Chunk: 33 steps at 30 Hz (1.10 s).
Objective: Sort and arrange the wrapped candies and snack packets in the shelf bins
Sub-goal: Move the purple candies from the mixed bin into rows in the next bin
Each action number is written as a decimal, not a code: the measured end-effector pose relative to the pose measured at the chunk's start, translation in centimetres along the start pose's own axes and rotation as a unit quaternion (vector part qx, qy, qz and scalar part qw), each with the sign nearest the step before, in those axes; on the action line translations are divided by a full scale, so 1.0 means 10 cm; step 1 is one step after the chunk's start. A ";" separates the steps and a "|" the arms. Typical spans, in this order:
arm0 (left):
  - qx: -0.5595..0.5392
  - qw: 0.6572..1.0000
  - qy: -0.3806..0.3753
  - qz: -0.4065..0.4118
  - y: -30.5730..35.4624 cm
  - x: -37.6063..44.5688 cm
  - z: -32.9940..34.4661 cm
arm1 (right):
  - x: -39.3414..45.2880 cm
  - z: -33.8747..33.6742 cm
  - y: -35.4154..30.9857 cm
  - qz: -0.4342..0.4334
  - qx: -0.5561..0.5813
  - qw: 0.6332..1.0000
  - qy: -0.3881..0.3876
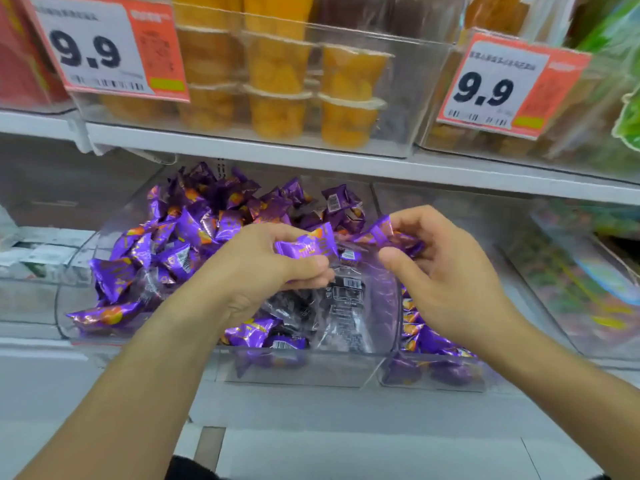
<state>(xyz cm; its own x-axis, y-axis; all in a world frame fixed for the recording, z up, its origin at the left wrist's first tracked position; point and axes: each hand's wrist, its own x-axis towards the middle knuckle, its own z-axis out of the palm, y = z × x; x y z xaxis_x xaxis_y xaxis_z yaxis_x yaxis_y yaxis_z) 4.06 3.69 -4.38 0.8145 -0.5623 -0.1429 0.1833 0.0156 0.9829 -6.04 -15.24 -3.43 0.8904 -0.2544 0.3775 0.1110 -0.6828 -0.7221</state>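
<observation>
Two price cards reading 9.9 hang on the upper shelf, the left price card point(104, 46) over a clear tub of orange fruit cups point(277, 95), the right price card point(502, 88) further along beside green packaging point(623, 109). Below the shelf edge, a clear bin point(69, 306) holds a heap of purple wrapped candies point(180, 230), piled highest toward its back and left. The left hand point(273, 268) reaches in over the middle of the bin, fingers curled, pinching a purple candy point(308, 245) between thumb and fingertips; a clear packet point(343, 306) with dark print lies just beneath it, and whether the hand also holds that cannot be told. The right hand point(450, 268) hangs over the bin's right side, fingers bent around a second purple candy point(384, 233) whose end sticks out toward the left hand. More purple candies show under the right wrist in a neighbouring bin compartment point(433, 375). To the far right sit blurred colourful snack packets point(588, 282) in another clear bin.
</observation>
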 end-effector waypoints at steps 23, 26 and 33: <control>-0.072 0.991 -0.109 -0.001 -0.16 0.10 1.68 | -0.44 -1.19 0.80 0.154 0.323 0.934 0.008; -0.080 0.989 -0.128 -0.006 -0.19 0.14 1.79 | -0.45 -1.36 0.83 0.198 0.387 0.901 -0.006; -0.136 0.981 -0.095 -0.103 -0.15 0.22 1.97 | -0.44 -1.63 0.87 0.259 0.422 0.869 0.011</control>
<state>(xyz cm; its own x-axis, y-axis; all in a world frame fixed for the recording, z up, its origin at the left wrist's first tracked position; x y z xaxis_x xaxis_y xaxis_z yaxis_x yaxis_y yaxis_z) -5.30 -13.86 -3.84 0.6318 -0.7205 -0.2858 0.4948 0.0911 0.8642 -16.18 -31.17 -1.91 0.9092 -0.3983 -0.1210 -0.0099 0.2698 -0.9629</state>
